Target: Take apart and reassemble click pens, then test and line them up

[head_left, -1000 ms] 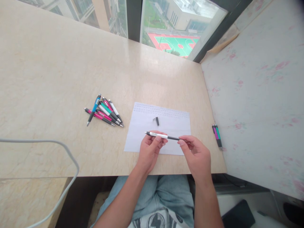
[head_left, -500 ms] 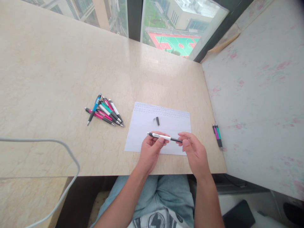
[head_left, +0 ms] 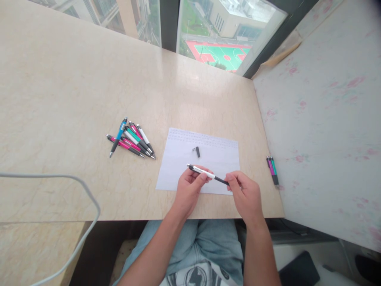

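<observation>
Over a sheet of paper (head_left: 172, 167) with rows of writing at its top, I hold a white and black pen (head_left: 205, 172) between both hands. My left hand (head_left: 189, 188) pinches the pen's white barrel, with the clip end pointing up and left. At the other end, the fingers of my right hand (head_left: 244, 192) are closed on its black end; the tip itself is hidden by them. A small black grip sleeve (head_left: 198, 151) lies on the paper beyond the pen, and a tiny metallic piece (head_left: 193, 149) rests just left of it.
Several pens (head_left: 133, 141) in pink, green, blue and white lie piled on the left of the stone-like tabletop (head_left: 89, 91). By the wall at right lie two pens (head_left: 272, 171), purple and green. A grey cable (head_left: 89, 194) loops over the near left edge. Windows stand behind.
The pen now tilts more steeply, its right end lower. My right hand has moved slightly down, and its fingers have drawn together on the black end. My left hand keeps its hold.
</observation>
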Motion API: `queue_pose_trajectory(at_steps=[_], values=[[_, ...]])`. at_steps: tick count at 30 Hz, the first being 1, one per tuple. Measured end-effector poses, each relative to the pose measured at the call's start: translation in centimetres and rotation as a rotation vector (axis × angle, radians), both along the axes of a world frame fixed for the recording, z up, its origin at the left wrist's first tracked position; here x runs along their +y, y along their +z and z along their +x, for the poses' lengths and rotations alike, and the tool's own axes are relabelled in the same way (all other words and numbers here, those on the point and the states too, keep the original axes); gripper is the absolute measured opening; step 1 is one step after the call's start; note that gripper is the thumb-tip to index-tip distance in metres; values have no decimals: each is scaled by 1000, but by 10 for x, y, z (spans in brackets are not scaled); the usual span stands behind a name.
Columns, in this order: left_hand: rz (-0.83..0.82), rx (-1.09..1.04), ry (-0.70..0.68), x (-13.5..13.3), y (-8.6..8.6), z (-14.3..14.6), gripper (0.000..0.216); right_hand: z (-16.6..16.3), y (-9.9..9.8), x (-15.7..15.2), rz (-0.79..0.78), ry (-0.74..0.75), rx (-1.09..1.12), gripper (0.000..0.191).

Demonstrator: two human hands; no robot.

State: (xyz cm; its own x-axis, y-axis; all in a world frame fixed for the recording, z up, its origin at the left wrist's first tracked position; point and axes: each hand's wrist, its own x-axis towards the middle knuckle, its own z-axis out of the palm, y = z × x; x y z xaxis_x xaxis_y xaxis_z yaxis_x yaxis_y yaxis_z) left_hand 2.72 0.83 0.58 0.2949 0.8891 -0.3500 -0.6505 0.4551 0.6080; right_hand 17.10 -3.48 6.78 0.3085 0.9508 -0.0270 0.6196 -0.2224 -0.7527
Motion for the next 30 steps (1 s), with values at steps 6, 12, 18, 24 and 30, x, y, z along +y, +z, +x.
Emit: queue_pose_trajectory(at_steps=[6, 12, 18, 24, 30], values=[[-34, -11, 34, 0, -2, 1, 18, 4, -3, -2, 82, 79, -24, 13], [15, 35, -8, -1, -1, 0, 18, 7, -1, -1, 37, 89, -27, 34], [12, 30, -11, -1, -3, -1, 17, 4, -2, -1, 58, 59, -26, 15], [11, 50, -14, -1, -1, 0, 19, 3, 0, -2, 30, 87, -1, 31], [22, 43, -17, -1, -4, 0, 18, 5, -3, -3, 25, 75, -33, 32]])
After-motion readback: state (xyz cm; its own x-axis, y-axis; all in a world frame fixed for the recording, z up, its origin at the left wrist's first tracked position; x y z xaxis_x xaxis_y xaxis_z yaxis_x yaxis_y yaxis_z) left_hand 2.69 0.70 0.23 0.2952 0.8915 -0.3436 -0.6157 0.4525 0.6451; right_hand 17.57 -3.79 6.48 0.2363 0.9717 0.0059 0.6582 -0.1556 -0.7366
